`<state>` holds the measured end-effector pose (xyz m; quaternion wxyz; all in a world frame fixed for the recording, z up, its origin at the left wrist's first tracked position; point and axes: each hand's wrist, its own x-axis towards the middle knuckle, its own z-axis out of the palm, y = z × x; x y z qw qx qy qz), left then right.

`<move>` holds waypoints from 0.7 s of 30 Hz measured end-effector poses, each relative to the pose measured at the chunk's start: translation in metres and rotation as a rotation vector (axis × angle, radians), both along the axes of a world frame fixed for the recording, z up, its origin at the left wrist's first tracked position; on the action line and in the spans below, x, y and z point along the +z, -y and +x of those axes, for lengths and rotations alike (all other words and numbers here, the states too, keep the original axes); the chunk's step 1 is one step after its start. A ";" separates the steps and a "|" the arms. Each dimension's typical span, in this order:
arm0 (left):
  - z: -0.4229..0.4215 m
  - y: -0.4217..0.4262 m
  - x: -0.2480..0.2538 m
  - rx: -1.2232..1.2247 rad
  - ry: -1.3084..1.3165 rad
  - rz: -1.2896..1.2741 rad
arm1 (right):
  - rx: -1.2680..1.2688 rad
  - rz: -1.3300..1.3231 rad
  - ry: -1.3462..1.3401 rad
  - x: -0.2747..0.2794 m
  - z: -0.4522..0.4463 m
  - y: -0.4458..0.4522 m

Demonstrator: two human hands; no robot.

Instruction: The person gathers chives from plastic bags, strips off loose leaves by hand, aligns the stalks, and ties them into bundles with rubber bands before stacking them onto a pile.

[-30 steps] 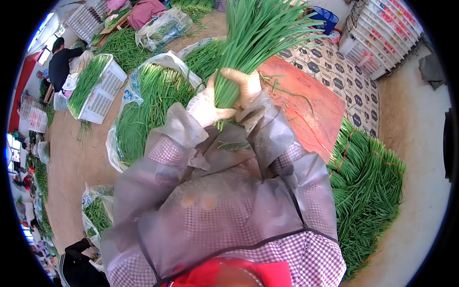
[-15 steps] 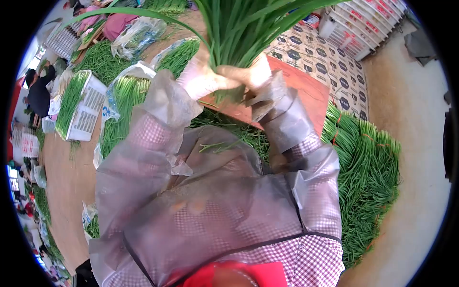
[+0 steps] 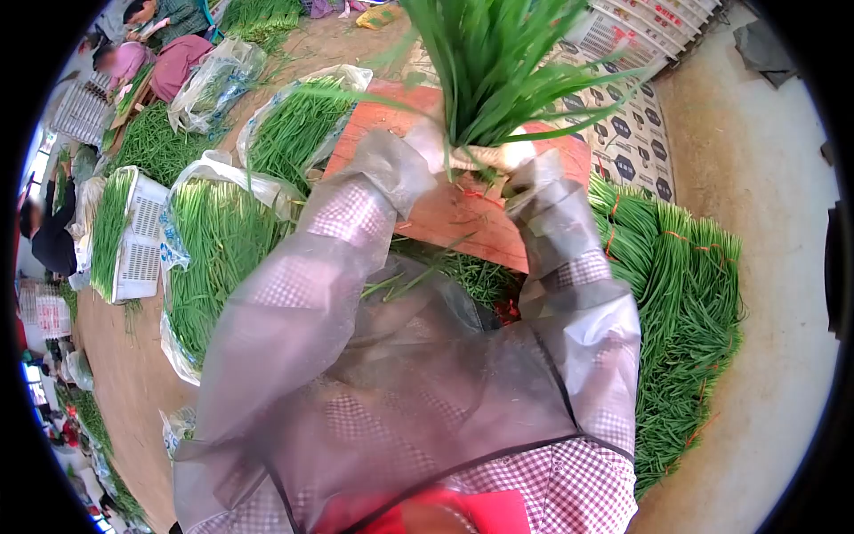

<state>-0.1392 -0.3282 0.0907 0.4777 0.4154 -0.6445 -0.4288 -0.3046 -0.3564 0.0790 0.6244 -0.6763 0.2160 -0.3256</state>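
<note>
A bunch of long, flat-leaved green chives stands upright at the top centre, its leaves fanning outward and partly blurred. My left hand is closed around its lower end from the left. From the other side my right hand grips the same end, fingers wrapped across the front. Both wrists are covered by cloudy plastic sleeves. Beneath the hands lies a reddish wooden board with a small red strand on it. Loose green stalks lie between the board and my plastic apron.
Tied green bundles are stacked to the right. On the left stand an open bag of greens, another bag and a white crate. White crates are piled at upper right. Other people sit at far left.
Both hands have come lower and to the right with the chives, above the board. My right fingers now wrap across the front of the bunch. The camera view has shifted slightly.
</note>
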 end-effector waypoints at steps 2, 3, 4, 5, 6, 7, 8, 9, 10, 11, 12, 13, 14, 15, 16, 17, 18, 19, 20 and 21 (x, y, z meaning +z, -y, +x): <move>0.002 0.004 -0.020 0.036 -0.071 0.038 | -0.077 0.066 0.066 -0.010 0.017 -0.005; 0.004 0.005 -0.023 0.052 -0.114 0.047 | -0.134 0.037 0.115 -0.012 0.028 -0.006; 0.009 0.004 -0.026 0.062 -0.155 0.053 | -0.217 -0.009 -0.036 -0.008 0.036 0.002; 0.014 0.002 -0.026 0.069 -0.200 0.056 | -0.236 0.076 0.025 -0.013 0.042 0.011; 0.021 0.004 -0.023 0.076 -0.244 0.054 | -0.200 0.081 0.089 0.010 0.051 0.000; 0.027 0.006 -0.014 0.077 -0.288 0.055 | -0.162 0.081 0.154 0.036 0.060 -0.010; 0.033 0.004 -0.010 0.076 -0.315 0.056 | -0.200 0.062 0.134 0.033 0.068 -0.002; 0.040 0.001 0.002 0.064 -0.340 0.063 | -0.236 0.043 0.115 0.031 0.079 0.007; 0.046 0.000 0.013 0.056 -0.354 0.070 | -0.139 0.090 0.156 0.042 0.086 0.006; 0.051 -0.003 0.027 0.048 -0.369 0.077 | -0.142 0.101 0.216 0.051 0.093 -0.003; 0.058 -0.007 0.038 0.035 -0.207 0.108 | -0.134 0.139 0.262 0.059 0.101 -0.011; 0.065 -0.013 0.049 0.021 -0.047 0.142 | -0.127 0.179 0.305 0.067 0.107 -0.018; 0.073 -0.018 0.056 0.005 0.111 0.178 | -0.118 0.180 0.306 0.077 0.110 -0.026; 0.079 -0.023 0.064 -0.010 0.271 0.213 | -0.111 0.238 0.294 0.089 0.111 -0.033; 0.084 -0.030 0.073 -0.024 0.429 0.249 | -0.103 0.297 0.281 0.093 0.113 -0.038; 0.086 -0.040 0.084 -0.014 0.430 0.247 | -0.093 0.295 0.281 0.095 0.116 -0.045; 0.086 -0.054 0.095 0.031 0.494 0.161 | -0.168 0.330 0.367 0.098 0.119 -0.050; 0.086 -0.067 0.101 0.078 0.559 0.075 | -0.241 0.367 0.453 0.100 0.121 -0.057; 0.094 -0.077 0.090 -0.014 0.245 -0.080 | -0.233 0.445 0.508 0.104 0.122 -0.066; 0.106 -0.088 0.090 -0.007 0.250 -0.082 | -0.192 0.568 0.447 0.100 0.119 -0.062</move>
